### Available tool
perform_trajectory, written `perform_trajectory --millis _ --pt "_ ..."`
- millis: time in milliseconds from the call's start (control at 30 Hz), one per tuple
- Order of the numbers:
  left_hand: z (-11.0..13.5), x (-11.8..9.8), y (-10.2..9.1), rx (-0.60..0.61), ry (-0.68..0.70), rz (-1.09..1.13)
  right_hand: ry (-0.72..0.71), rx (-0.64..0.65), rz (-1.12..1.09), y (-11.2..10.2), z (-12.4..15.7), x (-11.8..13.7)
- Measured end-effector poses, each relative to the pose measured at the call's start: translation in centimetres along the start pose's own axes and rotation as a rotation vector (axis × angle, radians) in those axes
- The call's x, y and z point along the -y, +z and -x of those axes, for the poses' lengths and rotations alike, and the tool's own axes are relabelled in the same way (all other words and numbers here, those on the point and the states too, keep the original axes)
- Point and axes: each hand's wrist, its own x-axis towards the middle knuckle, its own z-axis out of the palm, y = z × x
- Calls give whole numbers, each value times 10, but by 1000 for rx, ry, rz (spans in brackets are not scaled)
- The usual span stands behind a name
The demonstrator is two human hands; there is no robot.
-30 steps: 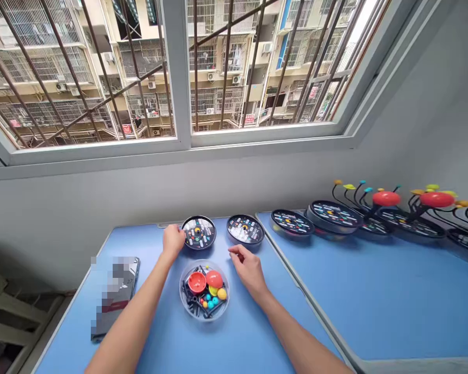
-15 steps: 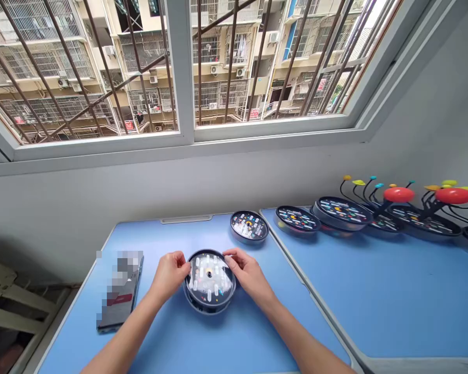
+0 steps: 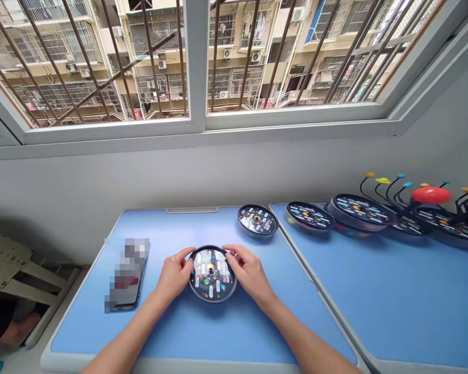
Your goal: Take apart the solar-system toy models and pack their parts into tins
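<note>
A round black disc-shaped base with white labels, coloured planet pictures and a small centre hole lies on the blue table in front of me. My left hand grips its left rim between thumb and fingers. Opposite it, my right hand pinches the upper right rim, thumb on the top face. The undersides of the fingers behind the rim are hidden. A similar round base rests farther back, a little to the right, touched by neither hand.
A dark phone, partly pixelated, lies on the left of the blue table. More round bases line the back of the second table; behind them stand models with red balls on curved wires. A barred window is above.
The upper disc stood slightly raised over the lower part with a gap; now it sits down level with it. Both hands stay on the rim. The camera view has shifted a little.
</note>
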Motion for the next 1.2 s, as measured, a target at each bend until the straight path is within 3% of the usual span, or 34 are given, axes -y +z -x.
perform_trajectory --millis 433,767,1000,1200 --pt "0 10 14 -53 131 -71 -29 -23 7 2 3 -3" --pt "-4 12 15 -58 216 -103 -54 -11 38 1 1 -3" --pt "-5 14 18 -117 195 -65 -31 -7 89 0 -6 0" --pt "-6 14 12 -83 147 -87 -22 2 117 5 -6 -1"
